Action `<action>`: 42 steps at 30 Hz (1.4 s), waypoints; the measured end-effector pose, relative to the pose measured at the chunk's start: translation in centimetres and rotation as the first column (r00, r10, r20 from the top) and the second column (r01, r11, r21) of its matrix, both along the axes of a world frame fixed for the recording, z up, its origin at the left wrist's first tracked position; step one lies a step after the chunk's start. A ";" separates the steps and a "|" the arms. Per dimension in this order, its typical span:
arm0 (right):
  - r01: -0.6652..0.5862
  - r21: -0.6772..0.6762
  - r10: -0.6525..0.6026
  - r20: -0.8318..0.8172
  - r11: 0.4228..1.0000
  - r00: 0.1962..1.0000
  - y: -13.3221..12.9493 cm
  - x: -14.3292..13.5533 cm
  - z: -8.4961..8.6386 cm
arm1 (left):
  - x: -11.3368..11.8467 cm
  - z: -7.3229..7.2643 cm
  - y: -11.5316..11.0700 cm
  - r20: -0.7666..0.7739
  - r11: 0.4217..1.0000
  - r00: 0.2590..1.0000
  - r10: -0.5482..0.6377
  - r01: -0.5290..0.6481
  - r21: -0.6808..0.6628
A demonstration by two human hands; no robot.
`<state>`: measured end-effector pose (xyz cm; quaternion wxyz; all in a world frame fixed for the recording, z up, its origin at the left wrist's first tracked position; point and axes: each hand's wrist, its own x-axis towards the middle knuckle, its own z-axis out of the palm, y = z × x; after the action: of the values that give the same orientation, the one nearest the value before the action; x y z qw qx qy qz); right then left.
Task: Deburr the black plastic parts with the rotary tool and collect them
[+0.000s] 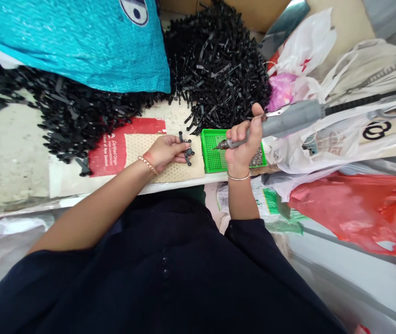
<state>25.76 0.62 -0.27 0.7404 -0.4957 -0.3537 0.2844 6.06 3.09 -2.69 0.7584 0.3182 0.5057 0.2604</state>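
Between its thumb and fingers my left hand (166,153) pinches some small black plastic parts (188,160), close above a beige dimpled mat (138,150). My right hand (243,141) is wrapped round a grey electric screwdriver (288,119). The tool's bit points left over a green perforated tray (215,169), and its cable runs off to the right. Small metal screws (256,160) lie in the tray's right part, partly hidden by my right hand. How many black parts my left hand holds, I cannot tell.
A large heap of black plastic parts (215,65) rises behind the tray. More lie at the left, partly under a turquoise bag (79,41). A red printed sheet (105,157) sits beside the mat. White plastic bags (305,41) and a red bag (358,204) crowd the right side.
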 end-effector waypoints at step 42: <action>-0.273 -0.021 0.273 -0.001 0.962 0.962 0.3 -6.4 -1.2 | 0.0 -0.3 -0.1 0.023 0.998 1.000 -0.020 0.018 0.058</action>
<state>19.39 0.93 -1.48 0.6885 -0.4503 -0.4164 0.3870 6.06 2.97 -2.99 0.7574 0.3416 0.4860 0.2712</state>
